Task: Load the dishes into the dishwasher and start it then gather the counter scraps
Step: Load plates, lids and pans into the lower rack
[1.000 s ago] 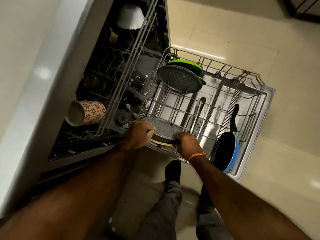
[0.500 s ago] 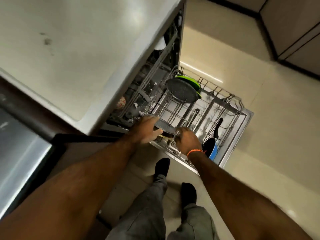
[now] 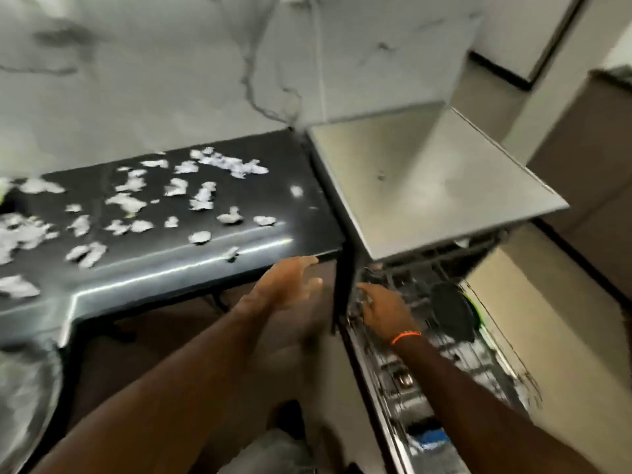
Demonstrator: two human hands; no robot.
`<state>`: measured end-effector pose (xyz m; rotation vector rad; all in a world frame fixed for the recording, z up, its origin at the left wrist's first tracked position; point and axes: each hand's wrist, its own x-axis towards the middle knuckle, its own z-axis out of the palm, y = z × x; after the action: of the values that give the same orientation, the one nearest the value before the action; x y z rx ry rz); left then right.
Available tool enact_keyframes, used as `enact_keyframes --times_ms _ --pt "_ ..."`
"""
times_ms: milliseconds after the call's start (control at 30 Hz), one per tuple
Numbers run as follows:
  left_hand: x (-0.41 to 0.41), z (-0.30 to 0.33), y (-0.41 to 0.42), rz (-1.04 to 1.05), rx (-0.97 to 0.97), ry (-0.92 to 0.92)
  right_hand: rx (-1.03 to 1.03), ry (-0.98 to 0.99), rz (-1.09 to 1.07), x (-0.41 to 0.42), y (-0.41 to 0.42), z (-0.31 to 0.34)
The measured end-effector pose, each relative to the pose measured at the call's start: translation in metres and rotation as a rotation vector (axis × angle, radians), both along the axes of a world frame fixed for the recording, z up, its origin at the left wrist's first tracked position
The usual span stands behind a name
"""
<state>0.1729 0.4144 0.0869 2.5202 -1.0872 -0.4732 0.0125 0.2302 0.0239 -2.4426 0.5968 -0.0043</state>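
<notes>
Scraps [image 3: 130,203] crowd dark counter [image 3: 301,213]; right end bare; open air below front edge.

Grey-veined marble wall [image 3: 171,80] behind a glossy black counter [image 3: 164,268], pale tiled floor [image 3: 547,336] at right

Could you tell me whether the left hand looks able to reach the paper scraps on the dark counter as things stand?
Probably yes. The left hand is open and holds nothing, just below the dark counter's front edge, and nothing lies between it and the nearest scraps.
</notes>
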Motion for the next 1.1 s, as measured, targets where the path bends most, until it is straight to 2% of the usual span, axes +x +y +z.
enact_keyframes --times_ms 300,567,733,933,1100 --pt "0.069 0.055 0.258 0.580 -0.082 -0.111 -0.046 -0.218 0.531 0.184 0.199 0.082" --pt "0.098 0.062 0.454 0.841 -0.016 -0.227 -0.034 -0.258 0.825 0.297 0.391 0.096" --pt "0.104 0.054 0.542 1.033 -0.006 -0.239 -0.047 -0.251 0.986 0.344 0.489 0.100" --pt "0.097 0.024 0.621 1.381 -0.046 -0.161 -0.063 -0.164 1.235 0.382 0.599 0.092" --pt "0.072 0.007 0.675 1.660 -0.011 -0.172 -0.104 -0.112 1.491 0.393 0.686 0.080"
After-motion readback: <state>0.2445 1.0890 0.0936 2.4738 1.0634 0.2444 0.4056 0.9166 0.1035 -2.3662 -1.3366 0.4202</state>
